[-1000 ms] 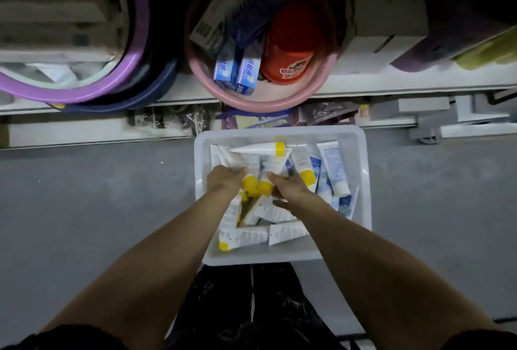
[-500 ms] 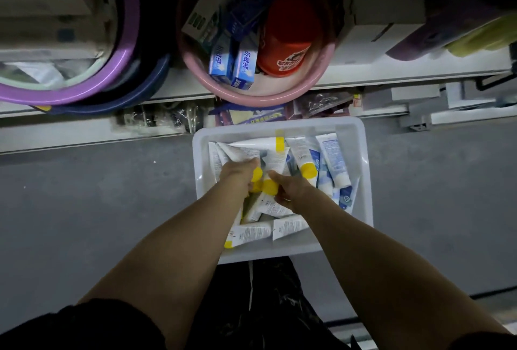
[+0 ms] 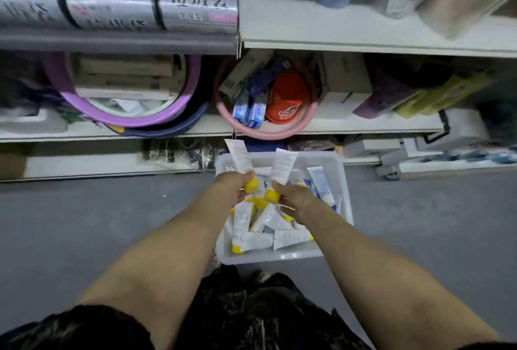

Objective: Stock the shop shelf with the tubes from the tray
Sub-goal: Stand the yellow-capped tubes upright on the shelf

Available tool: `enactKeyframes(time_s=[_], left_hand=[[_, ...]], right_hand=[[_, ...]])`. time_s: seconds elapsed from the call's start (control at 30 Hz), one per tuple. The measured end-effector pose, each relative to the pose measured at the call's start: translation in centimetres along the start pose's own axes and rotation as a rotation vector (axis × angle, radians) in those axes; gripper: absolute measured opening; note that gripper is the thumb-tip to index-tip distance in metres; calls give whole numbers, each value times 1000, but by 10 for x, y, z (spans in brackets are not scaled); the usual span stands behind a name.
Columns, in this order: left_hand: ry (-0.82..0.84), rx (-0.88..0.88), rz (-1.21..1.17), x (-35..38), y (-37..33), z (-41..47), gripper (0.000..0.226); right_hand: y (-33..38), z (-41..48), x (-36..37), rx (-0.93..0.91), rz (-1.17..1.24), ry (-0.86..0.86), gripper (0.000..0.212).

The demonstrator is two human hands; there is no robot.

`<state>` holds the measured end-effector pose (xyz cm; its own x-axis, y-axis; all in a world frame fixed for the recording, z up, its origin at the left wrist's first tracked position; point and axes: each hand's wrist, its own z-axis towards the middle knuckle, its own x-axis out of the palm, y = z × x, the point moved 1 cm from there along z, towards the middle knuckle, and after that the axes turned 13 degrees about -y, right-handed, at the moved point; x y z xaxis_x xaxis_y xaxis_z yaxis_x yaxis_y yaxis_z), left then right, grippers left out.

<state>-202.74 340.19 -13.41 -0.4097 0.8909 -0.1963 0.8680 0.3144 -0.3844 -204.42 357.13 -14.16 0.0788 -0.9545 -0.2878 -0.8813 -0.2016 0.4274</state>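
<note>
A white tray (image 3: 345,196) sits on the grey floor in front of the shelves, with several white tubes in it, some yellow-capped (image 3: 251,242), some blue-printed (image 3: 321,182). My left hand (image 3: 232,186) grips one yellow-capped tube (image 3: 239,155) near its cap, the flat end pointing up toward the shelf. My right hand (image 3: 293,198) grips a second yellow-capped tube (image 3: 282,166) the same way. Both tubes are lifted above the tray.
A pink basin (image 3: 279,134) with blue boxes and a red tub stands on the low shelf (image 3: 349,124) just behind the tray. Purple and blue basins (image 3: 134,117) lie to its left. A higher shelf (image 3: 307,31) carries silver packs and wrapped goods.
Both hands have lifted a yellow-capped tube each out of the tray's pile. The view has tilted up, and the higher shelf has come into sight.
</note>
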Motion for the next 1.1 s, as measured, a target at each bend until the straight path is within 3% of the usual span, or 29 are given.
enactKeyframes(time_s=[0.13, 0.23, 0.37, 0.47, 0.63, 0.8, 0.93, 1.1], left_hand=[[-7, 189, -97, -34, -20, -54, 22], [-64, 324, -221, -59, -25, -88, 32], [-144, 478, -291, -89, -17, -148, 37], [-199, 587, -335, -107, -8, -191, 39], [-280, 754, -394, -150, 6, -247, 40], [-431, 895, -393, -213, 8, -290, 40], [-478, 962, -448, -266, 4, -317, 48], [-542, 1056, -503, -343, -9, -336, 44]], right_hand=[[34, -47, 1, -228, -71, 53, 29], [54, -83, -2, -436, -126, 55, 37], [66, -138, -9, -670, -120, 97, 19], [67, -175, -12, -817, -78, 104, 25], [66, -236, -7, -943, -59, 220, 41], [75, -297, 19, -1082, -37, 324, 32], [86, -344, 50, -1197, -55, 400, 36], [109, -398, 111, -1304, -91, 457, 40]])
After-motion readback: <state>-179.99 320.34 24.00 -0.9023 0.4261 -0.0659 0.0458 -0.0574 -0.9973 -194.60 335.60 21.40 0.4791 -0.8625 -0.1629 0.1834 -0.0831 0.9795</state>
